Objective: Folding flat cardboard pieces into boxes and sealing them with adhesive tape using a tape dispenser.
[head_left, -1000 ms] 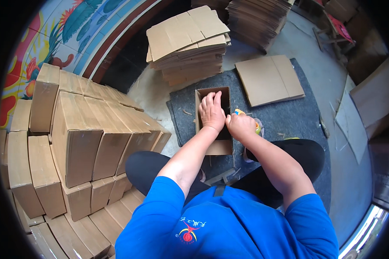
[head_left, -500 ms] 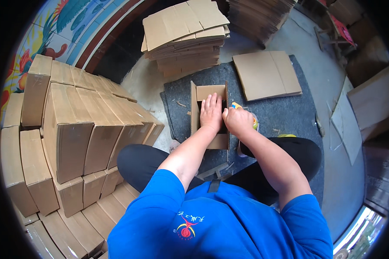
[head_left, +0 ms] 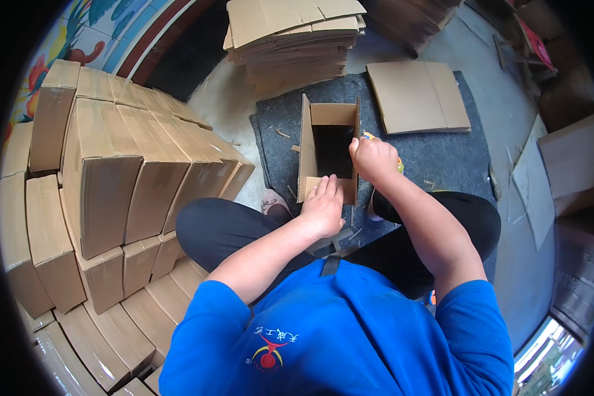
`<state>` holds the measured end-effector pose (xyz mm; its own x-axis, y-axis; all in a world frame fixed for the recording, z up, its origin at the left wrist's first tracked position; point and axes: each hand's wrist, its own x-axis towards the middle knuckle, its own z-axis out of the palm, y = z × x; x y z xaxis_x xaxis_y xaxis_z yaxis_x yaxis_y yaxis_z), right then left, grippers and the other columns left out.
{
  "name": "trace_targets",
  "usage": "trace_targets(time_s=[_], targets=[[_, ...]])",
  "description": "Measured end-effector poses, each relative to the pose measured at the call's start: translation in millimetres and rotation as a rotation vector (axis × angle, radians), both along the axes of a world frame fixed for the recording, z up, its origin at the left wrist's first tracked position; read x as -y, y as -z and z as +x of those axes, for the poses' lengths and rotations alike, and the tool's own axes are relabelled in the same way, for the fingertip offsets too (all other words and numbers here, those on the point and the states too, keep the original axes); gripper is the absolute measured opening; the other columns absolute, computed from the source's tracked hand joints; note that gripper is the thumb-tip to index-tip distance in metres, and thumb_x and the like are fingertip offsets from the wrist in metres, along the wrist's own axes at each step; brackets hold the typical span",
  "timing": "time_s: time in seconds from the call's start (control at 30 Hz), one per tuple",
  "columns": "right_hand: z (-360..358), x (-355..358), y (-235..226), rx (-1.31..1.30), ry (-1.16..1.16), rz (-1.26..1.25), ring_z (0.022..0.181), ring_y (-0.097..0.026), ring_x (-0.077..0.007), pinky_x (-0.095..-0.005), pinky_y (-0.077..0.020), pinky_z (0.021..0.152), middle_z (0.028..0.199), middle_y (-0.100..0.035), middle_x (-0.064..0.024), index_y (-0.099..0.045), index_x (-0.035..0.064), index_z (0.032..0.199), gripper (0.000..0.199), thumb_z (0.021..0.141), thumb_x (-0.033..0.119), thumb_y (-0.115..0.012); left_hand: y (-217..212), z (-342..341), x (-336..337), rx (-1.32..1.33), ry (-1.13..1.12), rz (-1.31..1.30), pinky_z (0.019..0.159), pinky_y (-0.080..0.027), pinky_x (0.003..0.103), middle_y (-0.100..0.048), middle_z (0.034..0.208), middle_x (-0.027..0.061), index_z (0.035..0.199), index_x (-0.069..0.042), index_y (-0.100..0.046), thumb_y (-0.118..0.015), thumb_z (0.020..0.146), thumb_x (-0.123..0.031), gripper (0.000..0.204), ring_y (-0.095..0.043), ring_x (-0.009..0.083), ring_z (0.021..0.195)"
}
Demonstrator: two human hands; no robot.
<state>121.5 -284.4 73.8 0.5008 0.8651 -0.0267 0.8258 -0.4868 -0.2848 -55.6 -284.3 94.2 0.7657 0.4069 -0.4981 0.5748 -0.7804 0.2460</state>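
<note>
An open cardboard box [head_left: 307, 148] stands in front of me, its long side flaps upright and its dark inside showing. My left hand [head_left: 323, 206] lies with outstretched fingers on the near short flap. At the box's right side, my right hand [head_left: 374, 158] is closed around a yellow and blue tool [head_left: 369, 136]. Most of that tool is hidden by the fist; it looks like a tape dispenser. A green and yellow part of it [head_left: 400, 165] shows beside the wrist.
A dark mat [head_left: 435, 158] lies under the box. Flattened cartons [head_left: 419, 99] rest on it to the right, and a tall flat stack [head_left: 297, 46] stands behind. Closed boxes [head_left: 112, 198] are piled along the left. My bent knees [head_left: 208, 228] flank the working spot.
My left hand has moved from the far part of the box opening to the near flap. My right hand stays closed at the right side. The view has shifted slightly.
</note>
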Motion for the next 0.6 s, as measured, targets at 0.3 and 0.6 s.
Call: trace_targets(time_s=[0.3, 0.6], targets=[[-4, -4, -7, -0.013, 0.003, -0.157, 0.069, -0.071, -0.034, -0.0449, -0.0573, 0.064, 0.077, -0.072, -0.017, -0.057, 0.0003, 0.122, 0.043, 0.095, 0.032, -0.047, -25, -2, -35, 0.76, -0.349, 0.186, 0.102, -0.042, 0.043, -0.059, 0.126, 0.0139, 0.122, -0.003, -0.06, -0.062, 0.081, -0.008, 0.041, -0.054, 0.0329, 0.118], [-35, -40, -2, 0.107, -0.117, -0.457, 0.083, -0.073, -0.0271, -0.0399, -0.0558, 0.073, 0.093, -0.074, -0.016, -0.03, -0.0067, 0.148, 0.072, 0.097, 0.041, -0.047, 79, 10, -39, 0.795, -0.532, -0.055, 0.121, -0.012, 0.043, -0.017, 0.159, 0.0262, 0.152, 0.005, -0.018, -0.039, 0.098, -0.058, 0.086, -0.011, 0.0409, 0.149]])
